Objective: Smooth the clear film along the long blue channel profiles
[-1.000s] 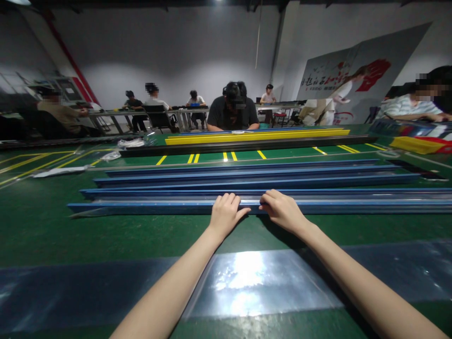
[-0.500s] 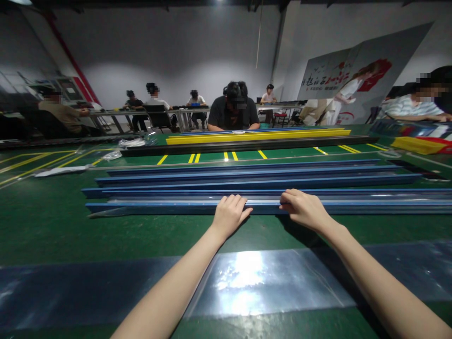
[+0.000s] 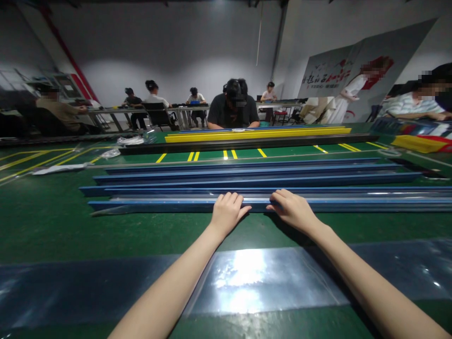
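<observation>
A long blue U-shaped channel strip [image 3: 353, 205] lies crosswise on the green table in front of me, with clear film inside and at its left end. My left hand [image 3: 228, 212] is closed over its near wall, fingers inside the trough and thumb along the outer side. A short way to the right, my right hand [image 3: 291, 209] grips the same wall, its fingers curled and partly hidden. Behind this strip lie more blue channel strips [image 3: 176, 179], roughly parallel. A wide sheet of clear plastic film [image 3: 278, 282] is spread beneath my forearms.
Farther back are a black strip [image 3: 247, 144] and a yellow strip [image 3: 261, 134], with a co-worker [image 3: 233, 106] bent behind them. Crumpled plastic [image 3: 132, 140] is at the back left. A yellow tray [image 3: 418, 145] and a dark flat object [image 3: 416, 168] are on the right.
My right hand has slid left along the near wall, closer to my left hand. My left hand keeps its hold in nearly the same spot.
</observation>
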`<state>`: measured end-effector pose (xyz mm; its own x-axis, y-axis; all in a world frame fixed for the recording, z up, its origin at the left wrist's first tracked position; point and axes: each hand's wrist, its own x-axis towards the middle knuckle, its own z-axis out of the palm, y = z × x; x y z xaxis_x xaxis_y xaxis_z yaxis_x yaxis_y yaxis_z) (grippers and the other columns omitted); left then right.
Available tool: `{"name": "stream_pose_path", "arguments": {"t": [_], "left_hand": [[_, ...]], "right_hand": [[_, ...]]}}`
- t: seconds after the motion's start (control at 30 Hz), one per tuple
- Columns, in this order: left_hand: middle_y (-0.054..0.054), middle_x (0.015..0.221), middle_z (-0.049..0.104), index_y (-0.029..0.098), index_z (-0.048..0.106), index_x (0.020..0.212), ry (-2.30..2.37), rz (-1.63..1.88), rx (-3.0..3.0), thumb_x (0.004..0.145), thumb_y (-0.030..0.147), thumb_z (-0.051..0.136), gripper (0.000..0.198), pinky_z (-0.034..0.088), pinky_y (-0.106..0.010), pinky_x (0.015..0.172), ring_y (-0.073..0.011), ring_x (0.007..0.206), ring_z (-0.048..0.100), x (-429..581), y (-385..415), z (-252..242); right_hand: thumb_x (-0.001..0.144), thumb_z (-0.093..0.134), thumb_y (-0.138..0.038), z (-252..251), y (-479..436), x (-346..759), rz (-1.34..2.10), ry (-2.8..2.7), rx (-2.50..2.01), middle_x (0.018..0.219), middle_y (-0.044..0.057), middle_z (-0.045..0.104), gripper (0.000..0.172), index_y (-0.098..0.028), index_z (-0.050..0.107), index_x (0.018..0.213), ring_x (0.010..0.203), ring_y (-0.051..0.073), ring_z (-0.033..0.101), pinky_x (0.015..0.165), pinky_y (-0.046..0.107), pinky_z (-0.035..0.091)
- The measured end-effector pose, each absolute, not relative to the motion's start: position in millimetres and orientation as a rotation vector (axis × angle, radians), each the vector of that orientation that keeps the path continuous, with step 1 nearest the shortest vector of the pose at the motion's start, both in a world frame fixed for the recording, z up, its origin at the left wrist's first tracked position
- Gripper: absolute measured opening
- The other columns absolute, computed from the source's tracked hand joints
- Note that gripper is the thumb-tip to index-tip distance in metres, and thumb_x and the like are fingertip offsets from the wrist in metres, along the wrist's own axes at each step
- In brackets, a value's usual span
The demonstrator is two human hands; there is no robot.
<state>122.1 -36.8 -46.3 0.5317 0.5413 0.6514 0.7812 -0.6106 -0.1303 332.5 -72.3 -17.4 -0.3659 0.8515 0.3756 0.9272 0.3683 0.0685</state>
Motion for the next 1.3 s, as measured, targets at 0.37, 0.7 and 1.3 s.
{"name": "stream_pose_path", "arguments": {"t": [0.37,0.7,1.3], "left_hand": [[-0.003,0.076,0.059,0.017,0.054,0.079,-1.079,-0.798,-2.409,0.083,0.044,0.046,0.028,0.029,-0.03,0.063,-0.0171,0.072,0.05,121.7,-37.6,-44.8],[-0.004,0.077,0.06,0.017,0.056,0.078,-1.154,-0.764,-2.392,0.08,0.048,0.049,0.032,0.029,-0.032,0.067,-0.0189,0.075,0.05,123.0,-35.8,-46.8],[-0.004,0.077,0.056,0.017,0.053,0.075,-1.203,-0.839,-2.387,0.076,0.05,0.052,0.032,0.031,-0.03,0.063,-0.0187,0.073,0.048,122.8,-36.5,-44.2]], "right_hand": [[0.081,0.045,-0.032,-8.6,-76.0,349.7,-0.438,-2.349,-1.709,0.075,0.003,0.059,0.017,-0.02,0.053,0.072,0.068,0.015,0.052,0.051,0.025,0.023],[0.081,0.043,-0.033,-11.1,-80.0,355.6,-0.437,-2.347,-1.739,0.082,0.005,0.06,0.018,-0.019,0.054,0.079,0.076,0.017,0.053,0.058,0.025,0.031],[0.084,0.044,-0.036,-22.5,-72.1,334.4,-0.268,-2.236,-1.572,0.077,0.004,0.056,0.019,-0.02,0.051,0.079,0.074,0.017,0.05,0.059,0.025,0.033]]}}
